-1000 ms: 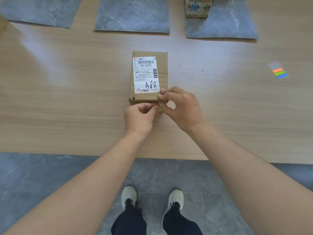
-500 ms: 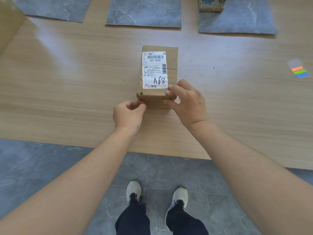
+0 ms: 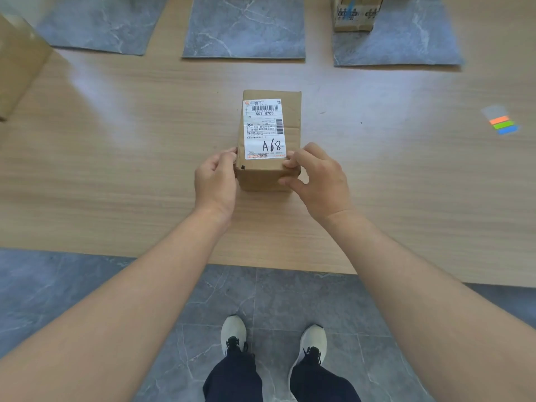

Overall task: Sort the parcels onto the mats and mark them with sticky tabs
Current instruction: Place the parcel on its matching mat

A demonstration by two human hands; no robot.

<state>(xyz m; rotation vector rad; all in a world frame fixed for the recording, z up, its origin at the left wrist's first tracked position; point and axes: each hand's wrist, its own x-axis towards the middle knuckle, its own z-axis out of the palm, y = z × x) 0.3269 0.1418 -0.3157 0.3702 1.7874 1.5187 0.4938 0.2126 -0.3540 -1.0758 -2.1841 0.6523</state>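
— Down at our feet, two white trainers (image 3: 233,333) stand on grey marbled floor tiles (image 3: 58,285), with dark trouser legs above them.

— Just past them we meet the near edge of the wooden table (image 3: 116,169). Both our bare forearms stretch out over it.

— Now the left hand (image 3: 216,181): fingers curled in against the near left side of the A68 parcel (image 3: 291,132), gripping it at the corner.

— And our right hand (image 3: 317,181) answers on the other side! Fingertips hook over the near right top edge, and the thumb presses on the front face. We have the box clasped between both hands.

— Where is it, exactly?

— Middle of the table, resting on the wood as far as we can tell, its long side running away from us. A white shipping label (image 3: 263,129) covers most of the top. The barcode and "507 N705" are at the far end, and "A68" is handwritten at the near end, right between our hands.

— Off to our right, well apart from the parcel, we spot the sticky tabs (image 3: 501,124) lying on the wood: orange, green and blue strips.

— Far left, a big cardboard carton (image 3: 20,62) pokes into view.

— Along the far side we count three grey marbled mats in a row: left mat (image 3: 98,24), middle mat (image 3: 245,27) straight beyond our parcel, right mat (image 3: 406,39).

— On that right mat sits a second parcel (image 3: 355,13) with blue-printed tape, cut off by the top of our view.
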